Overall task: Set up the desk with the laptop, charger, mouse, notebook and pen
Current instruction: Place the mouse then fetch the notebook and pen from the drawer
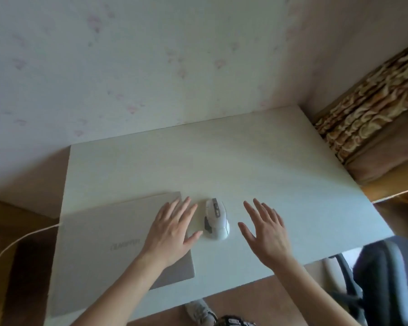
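1. My closed silver laptop (118, 241) lies flat at the left of the pale desk (245, 161); its lid logo is too blurred to read.
2. A white cable (17, 243) meets its left edge.
3. My left hand (172, 229) rests spread on the lid.
4. A rounded white mouse (216, 218) sits just beside it.
5. My right hand (267, 234) is spread flat beyond the mouse, holding nothing.

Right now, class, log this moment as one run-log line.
laptop: closed, on desk | mouse: between hands | left hand: open over laptop | right hand: open

laptop (118, 241) left on desk (245, 165) | mouse (216, 218) just right of laptop
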